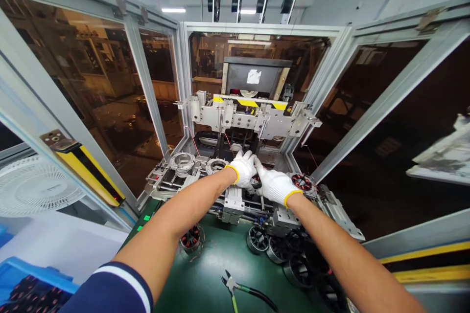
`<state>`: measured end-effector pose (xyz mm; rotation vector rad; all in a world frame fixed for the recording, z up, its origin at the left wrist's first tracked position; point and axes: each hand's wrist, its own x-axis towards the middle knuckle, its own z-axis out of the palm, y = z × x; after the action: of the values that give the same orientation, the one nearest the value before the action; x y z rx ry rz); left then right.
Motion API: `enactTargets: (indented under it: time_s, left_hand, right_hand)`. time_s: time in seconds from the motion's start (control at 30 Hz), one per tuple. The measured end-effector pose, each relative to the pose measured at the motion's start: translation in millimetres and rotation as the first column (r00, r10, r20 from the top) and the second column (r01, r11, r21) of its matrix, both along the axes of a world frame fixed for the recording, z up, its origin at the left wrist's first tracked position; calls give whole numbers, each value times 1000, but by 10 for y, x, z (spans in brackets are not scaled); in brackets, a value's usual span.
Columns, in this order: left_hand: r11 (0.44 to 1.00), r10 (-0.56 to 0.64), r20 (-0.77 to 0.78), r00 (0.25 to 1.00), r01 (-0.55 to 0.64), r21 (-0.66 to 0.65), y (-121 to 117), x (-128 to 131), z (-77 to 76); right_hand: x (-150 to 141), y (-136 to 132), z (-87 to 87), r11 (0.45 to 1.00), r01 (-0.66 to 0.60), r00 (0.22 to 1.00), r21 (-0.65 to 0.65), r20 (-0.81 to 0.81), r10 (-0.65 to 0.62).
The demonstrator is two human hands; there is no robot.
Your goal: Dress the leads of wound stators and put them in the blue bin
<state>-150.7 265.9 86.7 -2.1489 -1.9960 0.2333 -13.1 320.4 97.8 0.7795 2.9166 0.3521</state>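
Observation:
My left hand (pixel 244 168), in a white knit glove with a yellow cuff, bends its fingers over the middle of the winding machine's fixture row. Close against it is my right hand (pixel 274 184), gloved the same way, with its index finger reaching toward the left fingertips. Both hands look closed around a spot on the fixture; what they grip is hidden by the gloves. Right of my right hand, a stator with red copper windings (pixel 303 182) sits in a holder. Two open metal ring holders, the outer one (pixel 182 163) and the inner one (pixel 216 166), lie to the left.
On the green bench (pixel 216 274) are cutting pliers (pixel 231 283), a wound stator (pixel 191 237) and several black-cored stators (pixel 258 238). A machine head with a yellow-black strip (pixel 249 102) stands behind. Framed panels flank both sides; a white fan (pixel 40 186) and a blue bin (pixel 36 271) are left.

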Motion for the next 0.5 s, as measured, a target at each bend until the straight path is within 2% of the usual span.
enactTargets:
  time_s: [0.1, 0.17, 0.23, 0.3, 0.4, 0.47, 0.5]
  left_hand:
    - [1000, -14, -8, 1000, 14, 4, -16, 11, 1]
    - [999, -36, -36, 999, 37, 20, -12, 10, 94]
    - [996, -51, -57, 997, 55, 75, -24, -2, 279]
    - [981, -60, -58, 997, 70, 183, -94, -15, 537]
    - [924, -95, -28, 995, 99, 369, -398, 6, 920]
    - [905, -109, 66, 992, 71, 418, -752, 76, 1057]
    - [911, -103, 138, 985, 37, 412, -962, 129, 1070]
  right_hand:
    - [24, -30, 39, 1000, -14, 1000, -3, 21, 14]
    - [28, -32, 146, 1000, -21, 999, 14, 35, 21]
    - [28, -38, 326, 999, -24, 1000, 47, 17, 23]
    - [36, -84, 552, 996, -11, 999, 93, -52, 16]
    - [95, -302, 870, 987, -11, 979, 162, -197, 44]
    - [209, -558, 978, 984, -60, 961, 171, -258, 103]
    - [300, -710, 982, 982, -100, 950, 160, -278, 142]
